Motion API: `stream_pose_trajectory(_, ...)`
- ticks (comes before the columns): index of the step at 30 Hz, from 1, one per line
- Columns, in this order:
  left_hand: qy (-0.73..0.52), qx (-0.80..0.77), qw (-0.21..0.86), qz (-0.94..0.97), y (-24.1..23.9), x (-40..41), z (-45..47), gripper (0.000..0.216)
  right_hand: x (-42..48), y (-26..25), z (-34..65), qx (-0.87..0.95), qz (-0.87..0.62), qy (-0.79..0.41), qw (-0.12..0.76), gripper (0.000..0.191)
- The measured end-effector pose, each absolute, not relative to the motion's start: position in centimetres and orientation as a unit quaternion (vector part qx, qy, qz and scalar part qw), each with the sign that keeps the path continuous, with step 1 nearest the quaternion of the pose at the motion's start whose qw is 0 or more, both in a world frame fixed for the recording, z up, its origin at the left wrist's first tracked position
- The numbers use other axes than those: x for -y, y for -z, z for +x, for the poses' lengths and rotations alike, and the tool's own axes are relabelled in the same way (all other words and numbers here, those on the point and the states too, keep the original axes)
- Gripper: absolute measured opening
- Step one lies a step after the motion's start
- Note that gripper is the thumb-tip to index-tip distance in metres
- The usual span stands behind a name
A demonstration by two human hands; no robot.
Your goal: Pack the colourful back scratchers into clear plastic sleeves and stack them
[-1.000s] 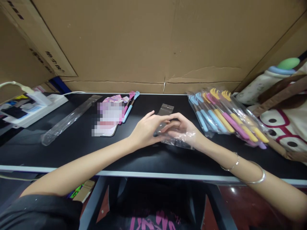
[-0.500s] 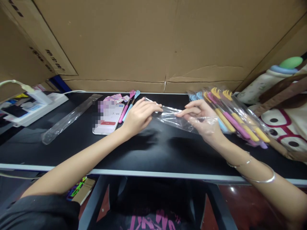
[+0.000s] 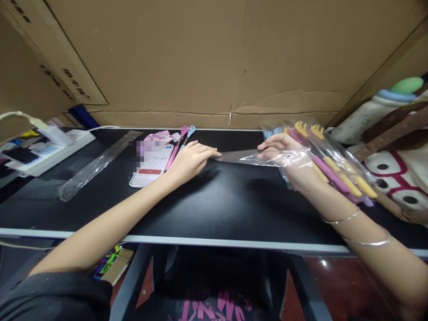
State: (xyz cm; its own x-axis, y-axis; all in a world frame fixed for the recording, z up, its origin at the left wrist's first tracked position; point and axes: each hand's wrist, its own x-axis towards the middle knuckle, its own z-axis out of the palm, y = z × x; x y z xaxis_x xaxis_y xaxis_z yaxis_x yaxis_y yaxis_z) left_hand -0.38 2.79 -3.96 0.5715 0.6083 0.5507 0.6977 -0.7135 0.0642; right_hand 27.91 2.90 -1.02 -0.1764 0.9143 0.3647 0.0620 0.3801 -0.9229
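A clear plastic sleeve [image 3: 239,157] stretches between my two hands above the black desk. My left hand [image 3: 192,162] is closed, pinching the sleeve's left end at the fingertips. On the other side, my right hand [image 3: 281,149] has its curled fingers closed around the sleeve, whose loose end lies over the hand toward the wrist. Its fingers are slightly blurred. Just behind my left hand lie a pink fork-ended stick [image 3: 183,130] and a blue one [image 3: 190,131]. Bagged yellow, pink and blue sticks [image 3: 331,167] with clawed ends lie beside my right hand.
A phone [image 3: 150,171] with a timer rests left of my left hand, near pink paper pieces [image 3: 157,136]. Another clear sleeve [image 3: 96,167] lies farther left, before a white power strip [image 3: 56,151]. A bottle [image 3: 368,118] and a patterned bag [image 3: 391,178] stand right; cardboard [image 3: 214,58] walls the back.
My right hand has shifted a little right and drawn away from my left. The sleeve is straighter between them, and my left fingertips have lowered slightly.
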Motion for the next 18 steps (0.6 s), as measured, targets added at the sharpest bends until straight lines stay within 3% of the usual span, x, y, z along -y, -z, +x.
stream_pose_trajectory(11,0.176,0.384,0.031,-0.906,5.7,-3.7,-1.0,0.039,-3.1,1.2,28.4,0.724,-0.417,-0.366,0.41,0.018)
stream_pose_trajectory(18,0.148,0.414,0.039,-0.897,6.4,-3.9,-1.3,0.041,-3.2,1.6,28.3,0.807,-0.368,-0.309,0.343,0.011)
